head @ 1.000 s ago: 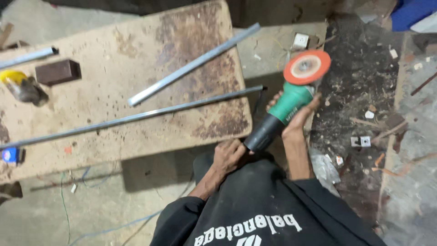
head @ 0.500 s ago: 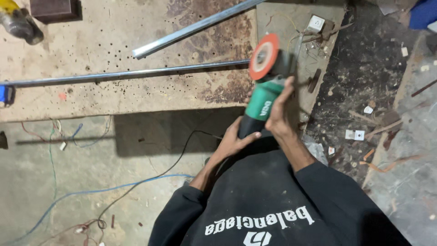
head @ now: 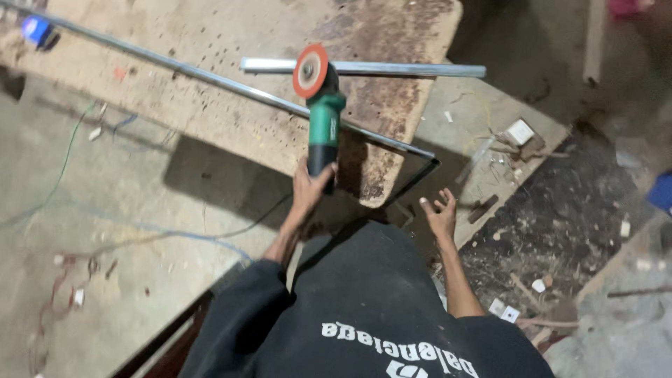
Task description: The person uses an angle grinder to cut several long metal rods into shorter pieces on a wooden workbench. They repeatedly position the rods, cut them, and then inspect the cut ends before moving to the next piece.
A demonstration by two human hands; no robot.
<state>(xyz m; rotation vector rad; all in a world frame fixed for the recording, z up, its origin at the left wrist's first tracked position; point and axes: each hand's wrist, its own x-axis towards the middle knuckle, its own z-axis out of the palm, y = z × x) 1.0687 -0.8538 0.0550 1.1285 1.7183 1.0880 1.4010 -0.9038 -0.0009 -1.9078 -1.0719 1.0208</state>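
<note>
The worn wooden table [head: 231,105] carries a long thin steel rod [head: 210,78] running towards its right corner, with a flat bar [head: 392,68] along the far edge. I judge I'm lining up a cut: my left hand [head: 308,189] has its fingers clenched on the green angle grinder [head: 323,119], orange disc just above the rod; my right hand [head: 439,213] hangs released off the near corner and should steady the rod

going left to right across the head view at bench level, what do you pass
small blue object → long thin metal rod → angle grinder held in the left hand → flat metal bar → open right hand → small white box
</note>
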